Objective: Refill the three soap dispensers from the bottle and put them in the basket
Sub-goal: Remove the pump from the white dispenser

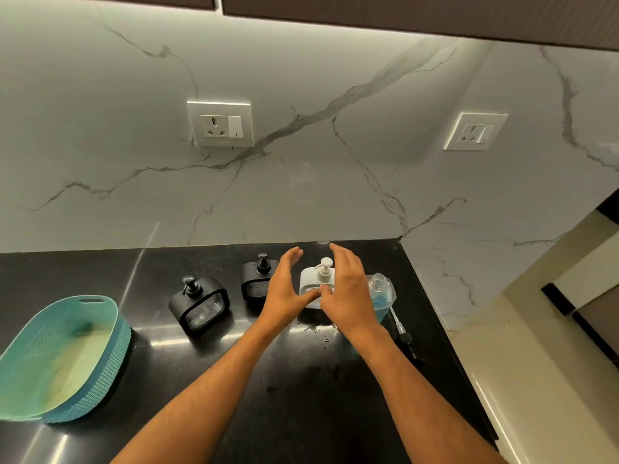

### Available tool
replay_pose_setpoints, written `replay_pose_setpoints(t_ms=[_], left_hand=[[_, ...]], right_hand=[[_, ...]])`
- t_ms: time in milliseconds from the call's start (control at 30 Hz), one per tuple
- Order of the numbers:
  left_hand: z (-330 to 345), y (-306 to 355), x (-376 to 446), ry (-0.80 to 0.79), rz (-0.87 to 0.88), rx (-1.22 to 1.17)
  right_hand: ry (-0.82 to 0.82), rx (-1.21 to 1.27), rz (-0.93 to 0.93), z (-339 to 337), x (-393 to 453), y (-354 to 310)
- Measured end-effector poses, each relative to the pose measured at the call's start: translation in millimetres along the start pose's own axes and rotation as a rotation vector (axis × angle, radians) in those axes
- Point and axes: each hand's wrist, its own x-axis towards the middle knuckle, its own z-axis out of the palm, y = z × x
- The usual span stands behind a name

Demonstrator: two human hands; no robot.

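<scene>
flanking white dispenser [313,286]: l hand [284,289] & r hand [346,289] wide, thumbs touching it

A glossy black stone countertop [301,413] is backed by a white marble wall with grey veins [335,179]. Two white square wall sockets are set into it, one at the left [220,124] and one at the right [475,131]. Dark cabinet undersides [402,15] are seen along the top.

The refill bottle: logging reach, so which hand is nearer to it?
Right. The right hand is directly in front of the refill bottle, overlapping it; the left hand sits beyond the white dispenser.
</scene>
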Motion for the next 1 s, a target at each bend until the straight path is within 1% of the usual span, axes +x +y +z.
replay_pose_setpoints(t_ms=[167,267,433,533,633,767,1000], left_hand=[[1.6,-11.1,20.5,-0.062,-0.032,0.099],[3.2,-17.3,30.8,-0.106,-0.045,0.123],[9.9,-27.4,44.6,-0.187,-0.078,0.186],[14.5,-32.2,48.5,-0.239,-0.104,0.216],[18.0,-35.9,50.8,-0.258,-0.085,0.255],[19.6,-38.4,52.2,-0.210,-0.028,0.283],[15.1,-35.9,44.2,-0.163,-0.043,0.253]], right_hand=[[-0.216,-0.152,0.054,20.3,28.1,5.5],[-0.274,-0.256,0.069,28.9,37.9,13.3],[-0.339,-0.340,0.115,36.7,47.1,19.2],[-0.344,-0.355,0.142,41.5,50.7,21.1],[-0.313,-0.366,0.139,45.0,52.6,21.6],[-0.280,-0.362,0.133,45.7,54.1,21.3],[-0.286,-0.350,0.122,38.7,53.6,10.2]])
